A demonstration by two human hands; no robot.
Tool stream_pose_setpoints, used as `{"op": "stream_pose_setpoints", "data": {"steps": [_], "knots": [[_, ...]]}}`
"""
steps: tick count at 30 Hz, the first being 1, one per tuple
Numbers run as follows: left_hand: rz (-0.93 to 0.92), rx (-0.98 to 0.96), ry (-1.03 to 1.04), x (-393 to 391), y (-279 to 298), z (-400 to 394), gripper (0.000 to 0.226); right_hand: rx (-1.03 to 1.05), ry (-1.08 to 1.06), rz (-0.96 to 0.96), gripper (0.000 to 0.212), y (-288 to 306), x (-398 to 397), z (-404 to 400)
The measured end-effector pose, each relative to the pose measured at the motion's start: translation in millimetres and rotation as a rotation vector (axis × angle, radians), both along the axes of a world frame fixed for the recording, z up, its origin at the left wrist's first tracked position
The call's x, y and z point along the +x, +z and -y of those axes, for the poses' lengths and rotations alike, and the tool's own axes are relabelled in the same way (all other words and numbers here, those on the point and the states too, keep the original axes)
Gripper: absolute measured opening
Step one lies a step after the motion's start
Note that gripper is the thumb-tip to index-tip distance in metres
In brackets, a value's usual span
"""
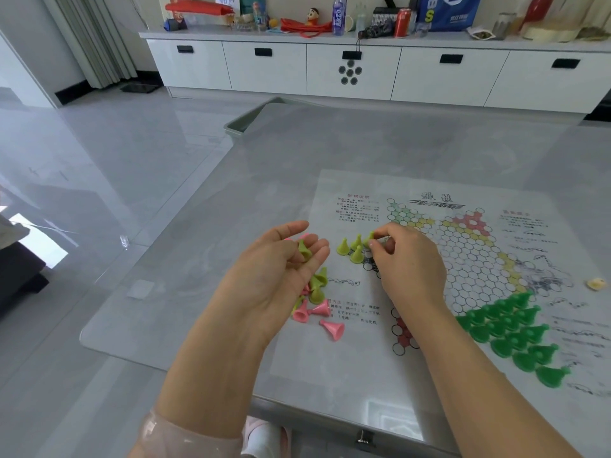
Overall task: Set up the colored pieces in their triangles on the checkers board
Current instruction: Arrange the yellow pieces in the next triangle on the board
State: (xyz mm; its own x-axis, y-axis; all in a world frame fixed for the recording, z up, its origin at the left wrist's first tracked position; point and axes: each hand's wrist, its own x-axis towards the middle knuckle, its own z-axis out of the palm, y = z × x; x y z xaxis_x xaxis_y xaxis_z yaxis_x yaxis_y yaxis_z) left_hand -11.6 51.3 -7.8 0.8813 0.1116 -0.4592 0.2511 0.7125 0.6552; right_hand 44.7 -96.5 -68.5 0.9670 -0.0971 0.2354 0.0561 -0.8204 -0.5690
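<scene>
A paper game board [463, 259] lies flat on a grey table [231, 193]. It has a star made of small rings.

The right hand [406, 259] is over the left point of the star. Its thumb and first finger pinch one yellow-green piece [369, 239]. This piece stands tip up, leaning a little to the right. Three more yellow-green pieces [350, 247] stand just beside it on the board, all with their tips up and wide ends down.

The left hand [281, 276] is held palm up, left of the board's star. Its fingers curl loosely like a cup. A yellow-green piece in the palm [303, 249] lies on its side, wide end toward the fingertips.

Below the left hand is a small pile of loose pieces [317, 292], pink and yellow-green. Most lie on their sides. One pink piece [333, 329] lies alone, its wide end pointing down and right.

The dark green pieces [515, 335] fill the triangle at the lower right. They stand close in rows, and their tips lean up and to the right.
</scene>
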Motion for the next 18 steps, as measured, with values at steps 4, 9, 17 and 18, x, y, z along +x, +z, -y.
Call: {"op": "stream_pose_setpoints", "data": {"steps": [4,9,17,18], "knots": [[0.034,-0.002,-0.018,-2,-1,0,0.035,0.0,0.006,-0.001,0.009,0,-1,0],[0.081,0.054,-0.012,-4,-1,3,0.028,0.09,0.042,-0.006,0.015,10,-6,4],[0.22,0.427,-0.097,-7,-4,16,0.032,0.557,0.291,-0.219,0.03,60,-35,-2],[0.242,0.52,-0.126,-8,-5,18,0.035,0.594,0.299,-0.287,0.031,59,-38,-2]]}}
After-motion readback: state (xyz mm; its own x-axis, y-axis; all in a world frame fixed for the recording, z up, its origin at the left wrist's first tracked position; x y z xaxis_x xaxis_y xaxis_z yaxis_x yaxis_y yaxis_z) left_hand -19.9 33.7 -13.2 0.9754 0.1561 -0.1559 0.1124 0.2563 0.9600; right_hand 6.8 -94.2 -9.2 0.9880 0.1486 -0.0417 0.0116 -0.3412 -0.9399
